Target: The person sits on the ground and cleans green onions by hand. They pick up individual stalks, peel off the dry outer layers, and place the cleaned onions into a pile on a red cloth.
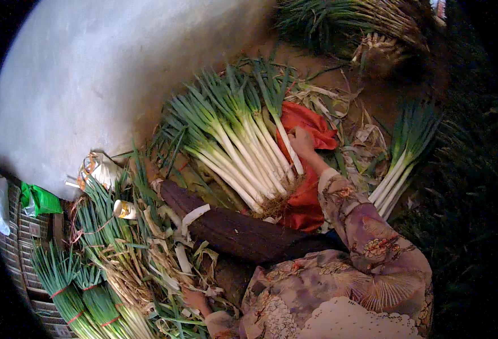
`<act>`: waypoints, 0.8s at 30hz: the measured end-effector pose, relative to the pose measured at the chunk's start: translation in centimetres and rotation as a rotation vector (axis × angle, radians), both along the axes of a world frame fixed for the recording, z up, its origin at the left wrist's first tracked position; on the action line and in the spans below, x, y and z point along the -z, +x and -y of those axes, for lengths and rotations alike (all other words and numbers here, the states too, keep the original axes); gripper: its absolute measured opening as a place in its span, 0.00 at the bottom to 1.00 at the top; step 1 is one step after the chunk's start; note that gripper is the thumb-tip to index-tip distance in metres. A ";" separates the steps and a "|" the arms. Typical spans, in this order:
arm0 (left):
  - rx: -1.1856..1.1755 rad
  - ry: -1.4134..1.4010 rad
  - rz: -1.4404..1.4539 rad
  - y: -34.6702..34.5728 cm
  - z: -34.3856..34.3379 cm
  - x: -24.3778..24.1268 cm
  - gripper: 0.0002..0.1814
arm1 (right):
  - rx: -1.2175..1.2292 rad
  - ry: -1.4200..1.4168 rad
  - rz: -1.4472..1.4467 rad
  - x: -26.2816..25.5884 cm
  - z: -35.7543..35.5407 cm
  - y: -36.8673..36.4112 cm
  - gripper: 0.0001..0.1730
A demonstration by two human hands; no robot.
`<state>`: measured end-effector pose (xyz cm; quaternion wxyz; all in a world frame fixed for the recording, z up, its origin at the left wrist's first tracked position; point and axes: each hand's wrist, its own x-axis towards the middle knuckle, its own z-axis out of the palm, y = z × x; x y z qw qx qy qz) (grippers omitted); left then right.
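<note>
Several peeled green onions [249, 148] lie side by side before me, white stems and roots towards me, green tops pointing away. My right hand [300, 142] is at the rightmost stalk, above a red cloth [306, 123]; its fingers are curled, and whether they grip the stalk is unclear. Down at the lower left, my left hand [194, 298] rests among unpeeled green onions and dry outer leaves [160, 245]; its fingertips are partly hidden, so a hold on anything cannot be made out.
More green onions [397, 169] lie at the right. A large rooted pile [372, 21] is at the top right. Bundles tied with red bands [69, 296] lie lower left, beside plastic crates [13, 250] and a green bag [40, 199]. A white container [125, 209] rests on the leaves.
</note>
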<state>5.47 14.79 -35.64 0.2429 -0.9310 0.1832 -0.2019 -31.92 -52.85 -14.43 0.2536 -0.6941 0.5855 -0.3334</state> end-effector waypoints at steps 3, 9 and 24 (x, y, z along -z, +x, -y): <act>-0.091 -0.028 -0.155 -3.2 4.5 -4.1 0.33 | -0.038 0.003 -0.205 1.7 0.7 0.8 0.14; -0.197 0.103 -0.117 -5.2 5.5 -7.8 0.32 | -0.052 0.149 -0.242 2.5 2.6 2.1 0.20; -0.368 0.141 -0.322 -10.2 12.7 -16.1 0.28 | -0.061 0.022 -0.366 5.0 5.8 5.3 0.24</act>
